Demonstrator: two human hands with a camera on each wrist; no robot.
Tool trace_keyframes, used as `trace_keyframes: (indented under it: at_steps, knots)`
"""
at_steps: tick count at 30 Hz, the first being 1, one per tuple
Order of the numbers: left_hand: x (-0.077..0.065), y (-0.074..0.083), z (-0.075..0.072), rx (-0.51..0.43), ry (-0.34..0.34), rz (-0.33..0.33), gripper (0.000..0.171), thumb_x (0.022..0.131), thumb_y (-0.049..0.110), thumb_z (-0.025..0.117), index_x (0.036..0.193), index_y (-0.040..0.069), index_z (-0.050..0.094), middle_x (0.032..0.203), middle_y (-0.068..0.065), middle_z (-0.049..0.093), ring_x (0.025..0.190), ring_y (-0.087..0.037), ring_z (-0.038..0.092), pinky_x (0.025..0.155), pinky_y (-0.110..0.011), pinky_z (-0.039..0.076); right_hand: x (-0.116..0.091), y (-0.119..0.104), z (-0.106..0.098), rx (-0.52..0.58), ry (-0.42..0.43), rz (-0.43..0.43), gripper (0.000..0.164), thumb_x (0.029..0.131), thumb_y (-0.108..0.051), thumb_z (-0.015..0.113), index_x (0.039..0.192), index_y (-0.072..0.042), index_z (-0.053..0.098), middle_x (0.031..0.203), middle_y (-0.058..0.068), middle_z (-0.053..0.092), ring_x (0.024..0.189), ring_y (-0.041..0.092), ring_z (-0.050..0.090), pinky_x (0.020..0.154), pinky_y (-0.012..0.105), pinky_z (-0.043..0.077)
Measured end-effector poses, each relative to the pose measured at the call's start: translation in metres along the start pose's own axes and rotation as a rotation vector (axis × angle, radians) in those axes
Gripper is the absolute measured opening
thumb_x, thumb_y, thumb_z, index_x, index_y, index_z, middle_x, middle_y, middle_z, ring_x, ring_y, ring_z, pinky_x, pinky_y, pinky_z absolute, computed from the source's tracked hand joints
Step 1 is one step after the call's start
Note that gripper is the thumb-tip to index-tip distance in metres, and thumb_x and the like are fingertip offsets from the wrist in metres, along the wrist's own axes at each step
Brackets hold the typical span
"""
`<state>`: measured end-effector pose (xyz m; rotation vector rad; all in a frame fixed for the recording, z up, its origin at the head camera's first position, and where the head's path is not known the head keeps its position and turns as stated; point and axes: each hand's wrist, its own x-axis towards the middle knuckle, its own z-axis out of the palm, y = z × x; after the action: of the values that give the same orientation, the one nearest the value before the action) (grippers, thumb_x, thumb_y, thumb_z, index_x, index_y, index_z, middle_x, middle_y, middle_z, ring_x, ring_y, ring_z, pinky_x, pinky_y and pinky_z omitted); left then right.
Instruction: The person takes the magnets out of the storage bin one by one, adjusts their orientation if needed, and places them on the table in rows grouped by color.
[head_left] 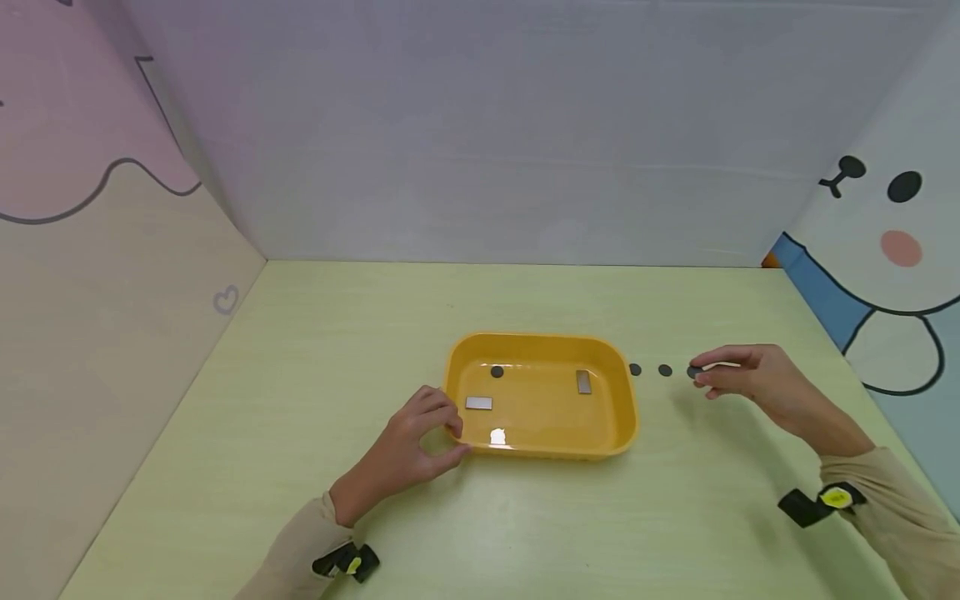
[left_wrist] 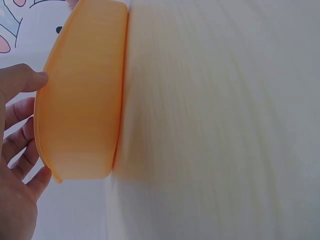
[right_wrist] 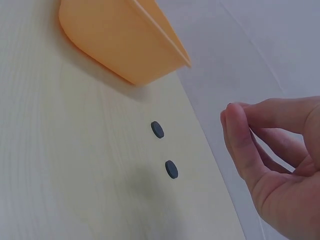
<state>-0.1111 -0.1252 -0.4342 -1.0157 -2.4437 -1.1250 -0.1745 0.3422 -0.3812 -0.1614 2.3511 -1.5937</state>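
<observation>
Pinching a black disc [head_left: 694, 372], the right hand [head_left: 768, 387] hovers; the left hand [head_left: 408, 437] grips the yellow tray [head_left: 540, 421]. Already inside: one disc [head_left: 497, 372], two silvery bars [head_left: 478, 403]; two discs [head_left: 665, 370] seem left outside.

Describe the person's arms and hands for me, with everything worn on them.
The left hand and right hand are bare; no gloves or rings show. The left sleeve and right sleeve are plain beige and reach near the wrists. On each sleeve sits a small black device with a bright yellow patch. No cables show.
</observation>
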Motion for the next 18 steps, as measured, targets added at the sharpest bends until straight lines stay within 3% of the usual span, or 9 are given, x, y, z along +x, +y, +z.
trace_keyframes:
  at_steps: [18]
  knots:
    - [0.000,0.000,0.002,0.007,0.003,-0.006,0.020,0.076,0.022,0.078,0.082,0.017,0.060,0.091,0.008,0.054,0.096,-0.012,0.046,0.083,-0.030,0.044,0.007,0.016,-0.015,-0.049,-0.012,0.003,0.031,0.090,-0.012,0.064,0.115,0.007,0.061,0.097,0.003,0.070,0.086,0.022,0.068,0.074,0.034,0.054]
